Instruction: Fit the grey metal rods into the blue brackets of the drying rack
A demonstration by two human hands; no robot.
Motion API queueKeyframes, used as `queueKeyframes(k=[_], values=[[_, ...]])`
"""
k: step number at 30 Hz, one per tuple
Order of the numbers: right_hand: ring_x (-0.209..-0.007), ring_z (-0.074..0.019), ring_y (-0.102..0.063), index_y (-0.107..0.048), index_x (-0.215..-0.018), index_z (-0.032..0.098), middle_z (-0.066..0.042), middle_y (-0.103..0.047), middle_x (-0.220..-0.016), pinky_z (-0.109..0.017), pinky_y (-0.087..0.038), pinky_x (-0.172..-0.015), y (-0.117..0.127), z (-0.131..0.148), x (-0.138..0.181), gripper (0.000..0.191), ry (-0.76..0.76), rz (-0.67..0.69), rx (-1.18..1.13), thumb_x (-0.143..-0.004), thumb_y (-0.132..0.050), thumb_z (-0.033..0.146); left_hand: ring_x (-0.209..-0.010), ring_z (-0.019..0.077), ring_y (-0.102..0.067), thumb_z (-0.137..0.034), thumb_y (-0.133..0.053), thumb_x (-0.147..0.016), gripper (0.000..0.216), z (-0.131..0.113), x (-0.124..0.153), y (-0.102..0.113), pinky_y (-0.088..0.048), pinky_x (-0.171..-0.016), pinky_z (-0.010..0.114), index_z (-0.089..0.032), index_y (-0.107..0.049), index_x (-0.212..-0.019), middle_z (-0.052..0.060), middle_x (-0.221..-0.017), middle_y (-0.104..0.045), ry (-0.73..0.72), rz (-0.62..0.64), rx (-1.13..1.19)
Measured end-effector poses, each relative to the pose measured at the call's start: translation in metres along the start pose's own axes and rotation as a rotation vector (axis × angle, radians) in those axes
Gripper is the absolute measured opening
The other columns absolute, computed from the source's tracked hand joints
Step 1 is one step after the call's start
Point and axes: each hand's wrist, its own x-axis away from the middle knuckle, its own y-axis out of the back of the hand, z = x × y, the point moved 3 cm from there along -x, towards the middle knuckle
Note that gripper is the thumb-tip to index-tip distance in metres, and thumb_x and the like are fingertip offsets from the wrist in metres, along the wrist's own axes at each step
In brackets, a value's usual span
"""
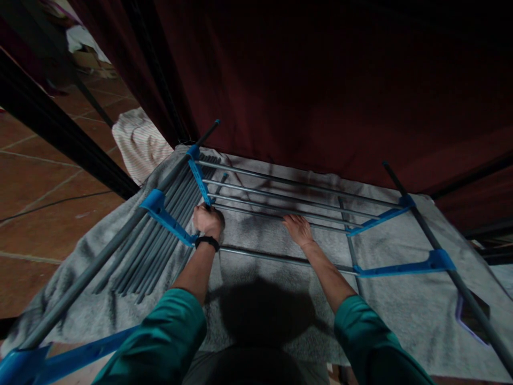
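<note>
A partly built rack of grey tubes and blue plastic brackets stands over a grey towel [256, 315]. My left hand [208, 220], with a black band at the wrist, is closed around the lower end of a blue bracket [199, 176], where a thin metal rod [248, 212] meets it. The fingers hide that joint. Farther right, my right hand [297, 229] has its fingers bent over the same rod. Another metal rod [260, 254] runs nearer to me, below both hands. Its left end lies near a second blue bracket [170, 222].
Several loose grey tubes [160, 251] lie side by side on the towel at left. Thick side tubes [86, 283] slope along the rack. Blue brackets [401, 266] join the right side. A dark red curtain [320, 96] hangs behind. A purple-edged object [473, 318] lies at right.
</note>
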Motion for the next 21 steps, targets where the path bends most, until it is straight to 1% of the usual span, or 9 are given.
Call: queueKeyframes(k=[6, 15, 21], values=[[-0.099, -0.0229, -0.063, -0.068, -0.108, 0.024, -0.009, -0.071, -0.105, -0.034, -0.042, -0.088, 0.0002, -0.0006, -0.0014, 0.025, 0.002, 0.018, -0.012, -0.099, -0.048, 0.036, -0.099, 0.0275, -0.061, -0.026, -0.056, -0.088, 0.028, 0.0015, 0.0001, -0.0005, -0.045, -0.083, 0.038, -0.018, -0.067, -0.112, 0.014, -0.11, -0.066, 0.006, -0.005, 0.001], [-0.097, -0.0228, -0.065, -0.068, -0.105, 0.023, -0.008, -0.073, -0.101, -0.033, -0.043, -0.084, 0.003, -0.0019, -0.0034, 0.026, 0.018, 0.05, 0.002, -0.1, -0.047, 0.037, -0.097, 0.0264, -0.06, -0.026, -0.056, -0.088, 0.026, 0.0007, 0.0, -0.0005, -0.045, -0.082, 0.038, -0.018, -0.067, -0.11, 0.013, -0.108, -0.065, -0.015, -0.002, -0.021], [-0.095, -0.0222, -0.066, -0.067, -0.103, 0.024, -0.008, -0.073, -0.101, -0.032, -0.044, -0.08, 0.0044, -0.0023, -0.0039, 0.022, 0.018, 0.062, 0.009, -0.099, -0.049, 0.037, -0.098, 0.0263, -0.06, -0.026, -0.055, -0.089, 0.026, 0.0002, 0.0008, 0.0006, -0.044, -0.083, 0.037, -0.018, -0.067, -0.111, 0.013, -0.108, -0.065, -0.021, -0.001, -0.031]])
